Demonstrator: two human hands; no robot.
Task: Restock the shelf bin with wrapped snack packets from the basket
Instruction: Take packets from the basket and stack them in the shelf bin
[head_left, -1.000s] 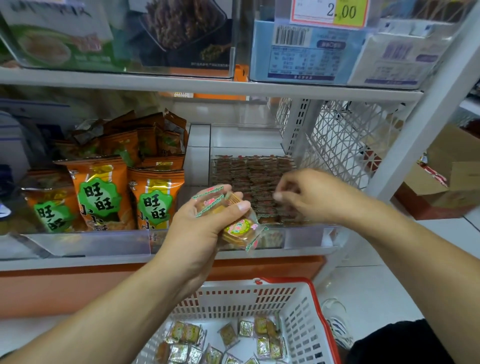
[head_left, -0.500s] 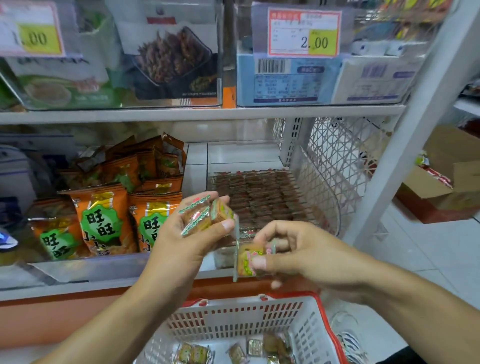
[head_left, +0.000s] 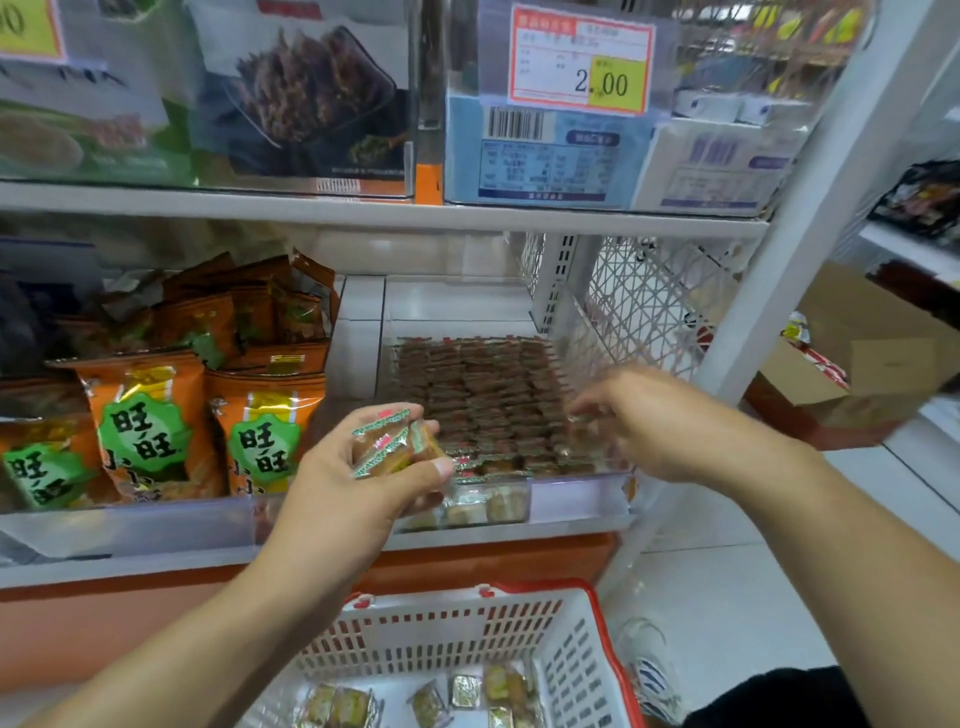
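My left hand (head_left: 358, 488) grips a small stack of wrapped snack packets (head_left: 392, 441) in front of the clear shelf bin (head_left: 576, 501). The bin holds neat rows of brown packets (head_left: 478, 395). My right hand (head_left: 649, 421) reaches over the bin's right front corner, its fingertips pinching a packet (head_left: 584, 422) down onto the rows; motion blur hides the packet's detail. Below, the white basket with a red rim (head_left: 592, 639) holds several loose wrapped packets (head_left: 467, 693).
Orange snack bags (head_left: 150, 431) fill the compartment left of the bin. A white wire mesh divider (head_left: 644, 306) stands to the bin's right, beside a white shelf post (head_left: 800, 218). Boxes and a 2.00 price tag (head_left: 582, 62) sit on the shelf above. Cardboard boxes (head_left: 878, 358) lie at the right.
My right hand took a packet from my left hand's stack and carried it up and right into the bin. The left hand's stack stays in place.
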